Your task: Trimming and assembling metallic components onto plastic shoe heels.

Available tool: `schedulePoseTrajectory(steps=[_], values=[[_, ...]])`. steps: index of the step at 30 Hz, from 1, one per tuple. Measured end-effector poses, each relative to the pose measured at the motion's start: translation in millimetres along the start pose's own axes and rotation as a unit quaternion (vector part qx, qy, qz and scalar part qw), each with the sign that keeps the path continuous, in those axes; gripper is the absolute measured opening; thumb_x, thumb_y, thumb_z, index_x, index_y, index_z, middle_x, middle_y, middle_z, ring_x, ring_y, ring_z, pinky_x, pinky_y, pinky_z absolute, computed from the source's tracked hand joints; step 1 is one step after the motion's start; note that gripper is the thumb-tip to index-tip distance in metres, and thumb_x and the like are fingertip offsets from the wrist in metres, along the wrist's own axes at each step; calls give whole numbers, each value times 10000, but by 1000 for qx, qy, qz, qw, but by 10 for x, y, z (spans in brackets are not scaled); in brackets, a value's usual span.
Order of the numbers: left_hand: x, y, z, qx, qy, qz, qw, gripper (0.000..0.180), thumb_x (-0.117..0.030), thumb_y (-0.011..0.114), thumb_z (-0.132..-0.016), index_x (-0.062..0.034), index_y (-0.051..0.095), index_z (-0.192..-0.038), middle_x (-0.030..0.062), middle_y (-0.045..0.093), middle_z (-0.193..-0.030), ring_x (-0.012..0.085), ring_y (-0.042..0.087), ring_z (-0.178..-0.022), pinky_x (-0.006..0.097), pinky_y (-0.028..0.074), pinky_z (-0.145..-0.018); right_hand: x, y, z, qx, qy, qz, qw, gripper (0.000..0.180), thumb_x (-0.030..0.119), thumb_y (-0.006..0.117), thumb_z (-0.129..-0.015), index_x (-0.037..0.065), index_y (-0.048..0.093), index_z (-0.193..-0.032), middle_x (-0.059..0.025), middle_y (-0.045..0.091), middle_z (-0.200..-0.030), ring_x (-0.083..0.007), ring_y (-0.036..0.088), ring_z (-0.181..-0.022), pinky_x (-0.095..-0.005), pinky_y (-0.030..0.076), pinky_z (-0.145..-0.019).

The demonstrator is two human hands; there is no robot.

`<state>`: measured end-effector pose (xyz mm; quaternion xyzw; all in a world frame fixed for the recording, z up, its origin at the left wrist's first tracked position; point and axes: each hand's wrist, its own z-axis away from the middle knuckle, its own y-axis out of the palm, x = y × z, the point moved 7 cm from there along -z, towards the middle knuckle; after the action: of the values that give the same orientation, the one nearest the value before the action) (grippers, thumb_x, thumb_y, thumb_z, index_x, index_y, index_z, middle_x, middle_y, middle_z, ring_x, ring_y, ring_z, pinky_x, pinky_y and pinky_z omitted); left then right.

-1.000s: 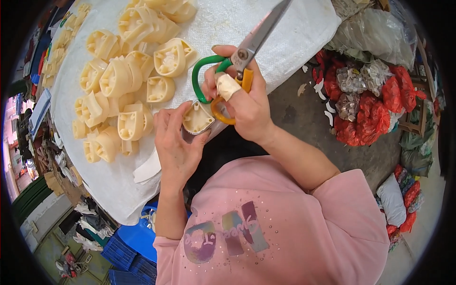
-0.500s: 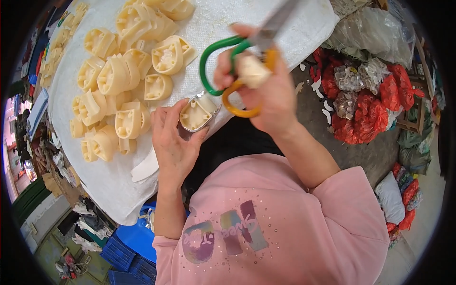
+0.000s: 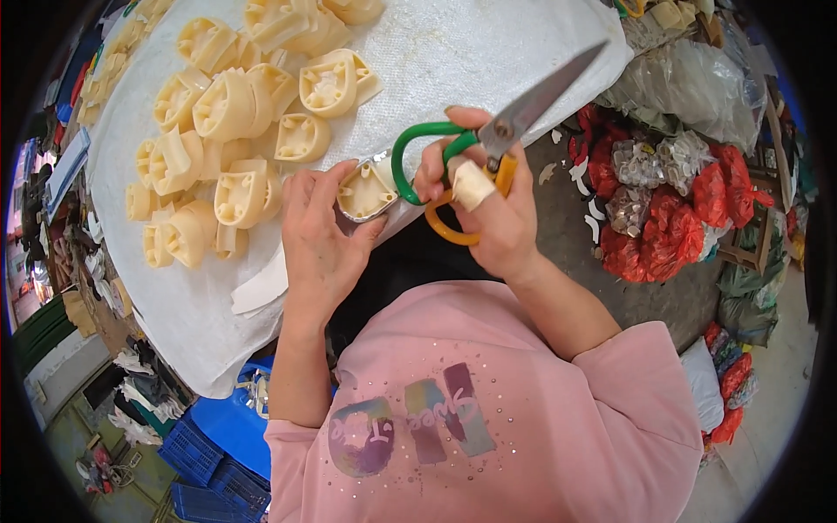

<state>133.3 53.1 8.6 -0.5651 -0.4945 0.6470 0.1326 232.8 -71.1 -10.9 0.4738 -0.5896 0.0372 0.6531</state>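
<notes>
My left hand (image 3: 316, 240) holds a cream plastic shoe heel (image 3: 364, 190) at the table's near edge, its hollow ribbed side up. A shiny silver covering wraps the heel's outer wall. In my right hand (image 3: 504, 228) is a pair of scissors (image 3: 542, 94) with one green and one orange handle. Their blades look closed and point up and away to the right. The green loop sits right beside the heel; whether it touches cannot be told. Beige tape (image 3: 472, 185) is wrapped round one right finger. Several bare cream heels (image 3: 228, 106) lie piled left of my hands.
A white woven sheet (image 3: 436, 74) covers the table. A white strip (image 3: 260, 289) lies by its near edge. On the floor at right are red plastic bags (image 3: 667, 228) and clear bags (image 3: 684, 87). Blue crates (image 3: 193, 451) stand at lower left.
The scissors have swung so their blades point more to the right, and their loops have come down slightly. My left hand keeps hold of the silver-wrapped heel. The whole view has shifted a little.
</notes>
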Motion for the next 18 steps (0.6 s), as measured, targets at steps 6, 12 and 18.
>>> schedulePoseTrajectory(steps=[6,12,18], values=[[43,2,23,-1,-2,15,1000,565,-3,774,-585,-27,588,-1118,92,502,-902,213,529,-819,295,444,-726,326,-188,-285,-38,-1,79,996,497,117,525,-883,15,344,-1335,-111,514,-908,-176,506,-791,-340,442,-754],[38,-270,236,-50,-11,309,950,565,23,752,-607,-20,568,-1139,94,546,-1036,196,543,-936,288,444,-826,550,-453,-900,-17,-80,522,849,607,148,646,-779,28,430,-1334,-98,530,-989,-148,507,-870,-271,438,-754],[464,-607,767,-170,-65,417,891,584,18,764,-649,-6,528,-1182,66,528,-1108,161,526,-1005,295,433,-885,529,-997,-1391,-44,-96,605,789,522,132,580,-757,6,532,-1262,-141,629,-997,-211,586,-850,-311,462,-762]])
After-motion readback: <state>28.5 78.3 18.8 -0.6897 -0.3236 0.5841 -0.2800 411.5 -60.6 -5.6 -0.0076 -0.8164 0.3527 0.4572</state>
